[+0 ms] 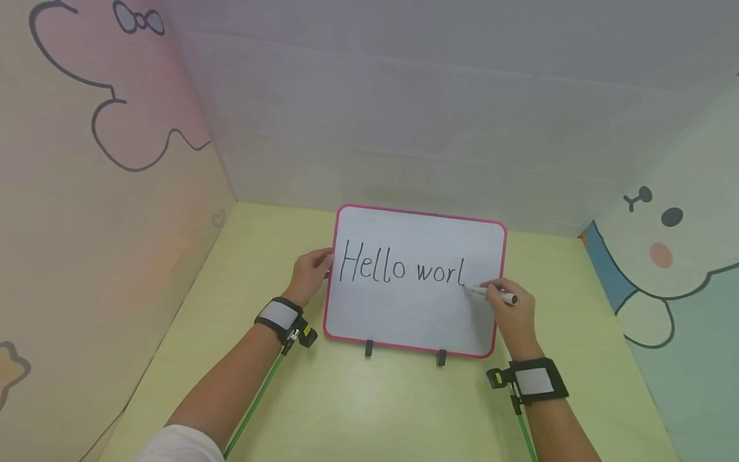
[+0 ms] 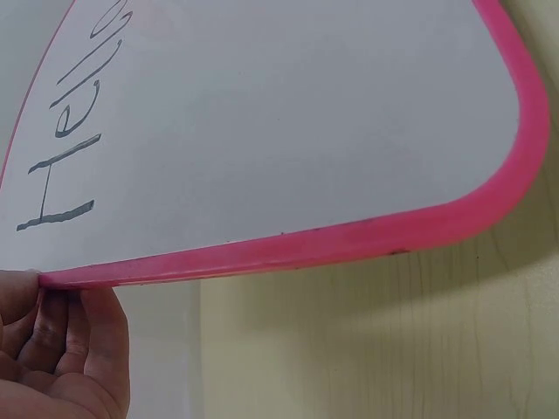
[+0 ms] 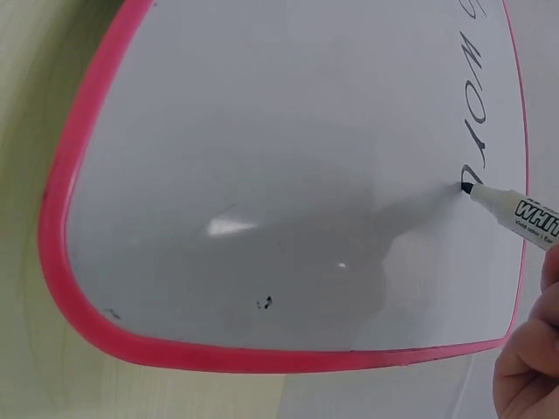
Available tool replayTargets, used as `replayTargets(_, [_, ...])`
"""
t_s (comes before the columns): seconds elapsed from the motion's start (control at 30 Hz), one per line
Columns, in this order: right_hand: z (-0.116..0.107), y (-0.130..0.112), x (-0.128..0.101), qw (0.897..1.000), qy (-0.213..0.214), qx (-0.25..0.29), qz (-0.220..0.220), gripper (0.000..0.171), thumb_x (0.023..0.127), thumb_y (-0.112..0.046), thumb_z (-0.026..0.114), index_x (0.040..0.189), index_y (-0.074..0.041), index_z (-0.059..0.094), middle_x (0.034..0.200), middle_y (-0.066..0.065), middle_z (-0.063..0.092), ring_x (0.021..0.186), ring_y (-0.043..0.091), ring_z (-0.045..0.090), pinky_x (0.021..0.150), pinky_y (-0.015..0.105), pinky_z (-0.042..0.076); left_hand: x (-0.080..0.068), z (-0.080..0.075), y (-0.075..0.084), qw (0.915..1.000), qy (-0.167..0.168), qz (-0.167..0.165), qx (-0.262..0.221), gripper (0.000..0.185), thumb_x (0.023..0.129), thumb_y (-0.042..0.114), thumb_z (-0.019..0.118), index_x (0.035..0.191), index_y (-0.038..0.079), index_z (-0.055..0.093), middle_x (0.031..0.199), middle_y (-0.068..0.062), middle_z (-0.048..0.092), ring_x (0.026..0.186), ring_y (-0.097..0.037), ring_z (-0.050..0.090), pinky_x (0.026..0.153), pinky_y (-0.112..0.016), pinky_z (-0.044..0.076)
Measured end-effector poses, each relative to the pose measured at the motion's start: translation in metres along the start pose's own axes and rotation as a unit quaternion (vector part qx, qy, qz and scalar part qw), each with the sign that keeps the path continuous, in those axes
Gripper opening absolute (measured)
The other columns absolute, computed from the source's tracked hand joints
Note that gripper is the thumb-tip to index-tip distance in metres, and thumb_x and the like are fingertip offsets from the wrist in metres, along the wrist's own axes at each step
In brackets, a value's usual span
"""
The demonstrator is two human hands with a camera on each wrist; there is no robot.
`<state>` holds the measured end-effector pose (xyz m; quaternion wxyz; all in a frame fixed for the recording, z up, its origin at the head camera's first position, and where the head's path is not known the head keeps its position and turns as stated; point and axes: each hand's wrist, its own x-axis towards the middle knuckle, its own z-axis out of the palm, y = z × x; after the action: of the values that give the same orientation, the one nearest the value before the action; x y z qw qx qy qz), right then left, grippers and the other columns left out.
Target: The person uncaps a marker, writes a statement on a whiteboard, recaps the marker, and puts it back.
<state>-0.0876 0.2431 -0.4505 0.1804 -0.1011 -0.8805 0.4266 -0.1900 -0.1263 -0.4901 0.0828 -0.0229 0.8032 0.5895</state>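
Note:
A pink-framed whiteboard point(image 1: 416, 314) stands tilted on two black feet on the yellow-green table. It reads "Hello worl" in black ink. My left hand point(image 1: 308, 274) grips its left edge, with fingers curled behind the pink frame point(image 2: 288, 249). My right hand point(image 1: 514, 311) pinches a white marker point(image 1: 491, 293), whose black tip touches the board just after the "l". In the right wrist view the marker point(image 3: 515, 208) meets the whiteboard point(image 3: 288, 175) beside the writing, and my fingers point(image 3: 528, 367) show at the lower right.
Cartoon-printed panels wall the table point(image 1: 358, 404) on the left, back and right. Both wrists carry black strap-on cameras with green cords. Bare table lies in front of the board and to both sides.

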Motion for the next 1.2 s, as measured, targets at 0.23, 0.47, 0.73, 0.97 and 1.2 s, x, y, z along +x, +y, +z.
replayTargets(0.23, [-0.001,-0.001,-0.001,1.0,0.006,-0.001,0.005,0.02,0.091,-0.018,0.055,0.088,-0.005,0.07,0.082,0.009,0.065,0.063,0.017,0.048,0.051,0.02,0.039,0.001,0.0,-0.001,1.0,0.001,0.0,0.004,0.04,0.098,0.028,0.051,0.133,0.01,0.053,0.128,-0.009,0.059,0.111,-0.022,0.061,0.093,-0.035,0.053])
replayTargets(0.47, [-0.001,0.001,-0.002,1.0,0.006,0.018,0.018,0.019,0.091,-0.018,0.055,0.089,-0.007,0.07,0.079,0.006,0.063,0.06,0.017,0.046,0.049,0.022,0.038,0.001,0.001,-0.002,1.0,0.004,-0.001,0.002,0.04,0.098,0.028,0.052,0.133,0.01,0.054,0.127,-0.008,0.059,0.111,-0.022,0.061,0.092,-0.035,0.053])
replayTargets(0.73, [-0.006,0.004,-0.005,0.996,0.029,0.072,0.045,0.021,0.093,-0.02,0.055,0.095,-0.007,0.071,0.08,0.0,0.061,0.066,0.016,0.048,0.054,0.022,0.039,0.003,0.001,-0.004,1.0,0.004,0.001,0.001,0.04,0.097,0.028,0.052,0.133,0.011,0.054,0.127,-0.008,0.06,0.11,-0.022,0.061,0.092,-0.035,0.053])
replayTargets(0.97, [-0.008,0.013,-0.006,0.995,0.044,0.076,0.048,0.021,0.094,-0.02,0.055,0.099,-0.008,0.071,0.084,0.004,0.062,0.066,0.017,0.048,0.053,0.021,0.039,0.003,0.001,-0.004,1.0,-0.004,0.005,-0.005,0.04,0.098,0.028,0.052,0.134,0.011,0.054,0.127,-0.007,0.06,0.11,-0.021,0.061,0.092,-0.034,0.054])
replayTargets(1.2, [-0.009,0.017,-0.006,0.996,0.05,0.063,0.035,0.022,0.094,-0.023,0.055,0.102,-0.01,0.071,0.085,0.0,0.06,0.065,0.016,0.045,0.051,0.022,0.037,0.001,0.001,-0.002,1.0,0.0,-0.001,-0.006,0.04,0.097,0.028,0.052,0.133,0.011,0.054,0.126,-0.008,0.06,0.11,-0.022,0.061,0.093,-0.035,0.053])
